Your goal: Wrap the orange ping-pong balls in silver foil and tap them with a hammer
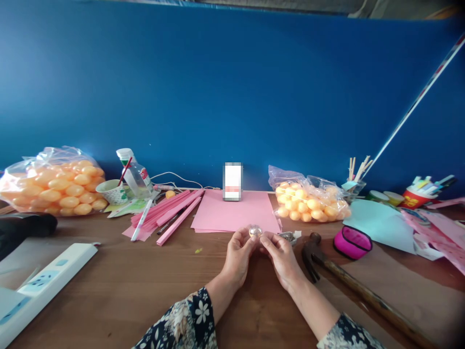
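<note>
Between the fingertips of both hands is a small round shiny object [255, 231], clear or silvery; its exact kind I cannot make out. My left hand [238, 254] pinches it from the left with thumb and fingers. From the right, my right hand [281, 254] closes thumb and forefinger on its lower edge. Both hands are held over the brown table, just in front of the pink paper sheets [232, 213]. Just behind my right hand lies a small container [289, 236] with small bits in it, partly hidden by the fingers.
A claw hammer [348, 276] and a magenta band [353, 242] lie right. Bags of orange balls stand left [60, 186] and right [308, 201]. Pink strips [167, 213], a bottle [136, 174], a paper cup [112, 192] and a power strip [47, 291] are left.
</note>
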Available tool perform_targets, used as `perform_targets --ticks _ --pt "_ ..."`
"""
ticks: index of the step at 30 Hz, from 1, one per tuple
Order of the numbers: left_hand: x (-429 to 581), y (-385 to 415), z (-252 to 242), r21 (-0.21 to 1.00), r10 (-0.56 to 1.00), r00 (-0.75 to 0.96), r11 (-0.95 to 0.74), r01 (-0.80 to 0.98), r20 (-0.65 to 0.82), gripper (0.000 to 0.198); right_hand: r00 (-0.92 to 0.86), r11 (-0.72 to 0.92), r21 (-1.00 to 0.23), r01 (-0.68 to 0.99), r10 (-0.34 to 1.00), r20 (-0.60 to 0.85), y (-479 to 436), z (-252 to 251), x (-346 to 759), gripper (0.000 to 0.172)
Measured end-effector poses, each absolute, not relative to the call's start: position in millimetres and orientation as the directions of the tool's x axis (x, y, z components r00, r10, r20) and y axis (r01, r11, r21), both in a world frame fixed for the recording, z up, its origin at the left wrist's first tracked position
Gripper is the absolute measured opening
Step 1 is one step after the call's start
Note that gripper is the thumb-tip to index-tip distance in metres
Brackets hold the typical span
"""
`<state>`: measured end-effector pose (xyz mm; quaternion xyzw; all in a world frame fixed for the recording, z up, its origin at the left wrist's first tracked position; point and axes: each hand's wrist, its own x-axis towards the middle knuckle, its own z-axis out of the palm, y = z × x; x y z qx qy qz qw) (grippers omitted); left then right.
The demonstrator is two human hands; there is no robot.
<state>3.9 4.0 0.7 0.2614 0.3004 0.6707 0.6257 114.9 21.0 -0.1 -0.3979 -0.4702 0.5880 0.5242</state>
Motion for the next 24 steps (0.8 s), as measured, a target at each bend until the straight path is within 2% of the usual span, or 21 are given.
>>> perform_targets --ticks 14,24 --pt "3.7 3.2 2.1 0.764 0.996 -0.093 -0.06 -0.642 0.0 0.033 -0.111 -0.029 -0.967 -0.255 0.994 0.0 20.8 -0.5 114.9 0.021" --pt "3.6 4.0 -2.4 0.767 0.997 -0.072 -0.042 -0.64 -0.006 0.052 -0.106 -0.038 -0.967 -0.253 0.994 -0.012 19.7 0.1 114.1 0.021"
